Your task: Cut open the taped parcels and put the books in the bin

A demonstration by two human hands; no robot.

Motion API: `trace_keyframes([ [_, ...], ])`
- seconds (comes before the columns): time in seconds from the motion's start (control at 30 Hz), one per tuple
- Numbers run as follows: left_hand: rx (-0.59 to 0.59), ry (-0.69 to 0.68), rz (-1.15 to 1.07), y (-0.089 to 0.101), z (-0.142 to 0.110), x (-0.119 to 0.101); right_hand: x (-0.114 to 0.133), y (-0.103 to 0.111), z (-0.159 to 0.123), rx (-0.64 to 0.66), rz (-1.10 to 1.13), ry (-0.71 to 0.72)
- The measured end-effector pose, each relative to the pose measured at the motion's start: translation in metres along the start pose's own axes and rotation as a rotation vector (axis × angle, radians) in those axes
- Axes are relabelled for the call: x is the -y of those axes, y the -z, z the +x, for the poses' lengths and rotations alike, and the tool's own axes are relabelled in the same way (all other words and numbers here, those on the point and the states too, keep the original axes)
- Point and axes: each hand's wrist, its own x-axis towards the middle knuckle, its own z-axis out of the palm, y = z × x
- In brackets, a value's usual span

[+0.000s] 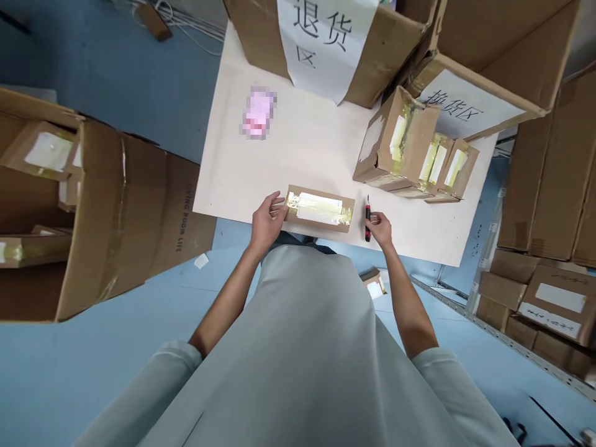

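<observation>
A small brown cardboard box (pixel 294 216) lies flat near the front edge of the table, with a white label and yellowish tape along its top. My left hand (pixel 268 218) is at the box's left end, fingers apart and fingertips by its edge, not wrapped round it. To the right of the box, my right hand (pixel 380 228) has its thumb and fingers closed on a black and red utility knife (pixel 367 225). The knife's tip points away from me, at the table's front edge.
Several taped boxes (pixel 388 139) stand at the table's right, before a large open carton (pixel 493 68). Another labelled carton (pixel 261 46) is at the back. A blurred pink item (pixel 259 112) lies back left. An open carton of parcels (pixel 100 211) stands left; stacked boxes (pixel 535 186) right.
</observation>
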Motion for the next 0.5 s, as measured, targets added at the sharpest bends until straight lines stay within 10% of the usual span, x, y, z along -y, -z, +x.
trace_keyframes([
  [0.2,0.109,-0.042,-0.011,0.002,0.005,0.001,0.039,-0.004,-0.025,0.157,0.404,0.091],
  [0.5,0.133,-0.081,0.076,0.031,0.02,0.004,0.101,-0.041,-0.052,0.077,0.225,0.234],
])
